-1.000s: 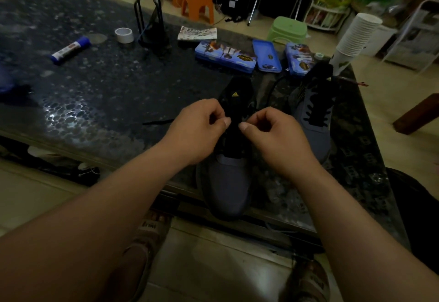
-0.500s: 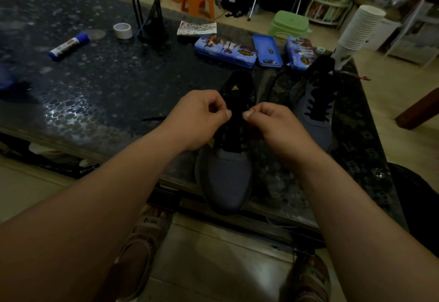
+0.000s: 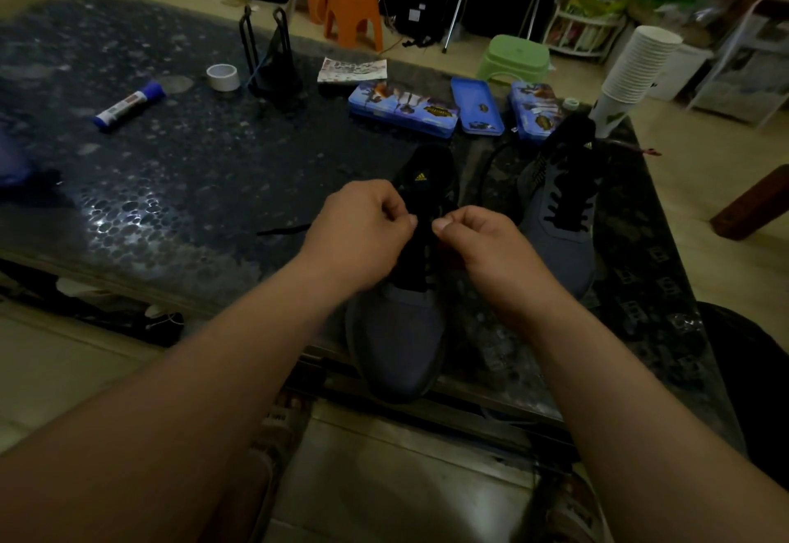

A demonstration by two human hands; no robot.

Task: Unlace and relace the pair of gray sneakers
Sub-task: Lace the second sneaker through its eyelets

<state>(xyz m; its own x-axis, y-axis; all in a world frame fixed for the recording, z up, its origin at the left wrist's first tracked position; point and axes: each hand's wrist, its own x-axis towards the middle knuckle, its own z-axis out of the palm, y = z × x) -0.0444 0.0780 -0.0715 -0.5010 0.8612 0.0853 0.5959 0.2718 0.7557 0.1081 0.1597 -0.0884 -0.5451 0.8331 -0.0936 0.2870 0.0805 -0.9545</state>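
**Both hands pinched over the near sneaker's lacing**

Head view. The near sneaker [image 3: 397, 342] lies on the dark, pebble-patterned table [image 3: 192, 166] right in front of us, with its gray toe jutting past the table's near edge. Its long axis runs almost straight away from us. The toe points towards us, and the heel and the black tongue with its yellow logo point to the far side. A loose end of its black lace [image 3: 284, 229] trails off to the left across the table. The second sneaker [image 3: 559, 218] lies just beside it on the right, toe also towards us but slanted, heel near the stack of paper cups [image 3: 640, 64]. Its lacing looks fully crossed.

Our left hand [image 3: 363, 230] and right hand [image 3: 482, 239] sit close together over the near sneaker's eyelet rows. The fingers are curled and each thumb is pressed against its forefinger. We judge that each hand pinches a run of the lace, though black on black makes it hard to see at the fingertips.

We expect the lace to be thin, limp and light, so it will follow any pull and could slip out of a loose pinch. It is best held close to an eyelet for drawing through, and near its tip for threading. The sneaker looks light, with a soft upper and a stiffer sole. It may slide on the glossy table, so we would pull along its axis or steady it at the heel.
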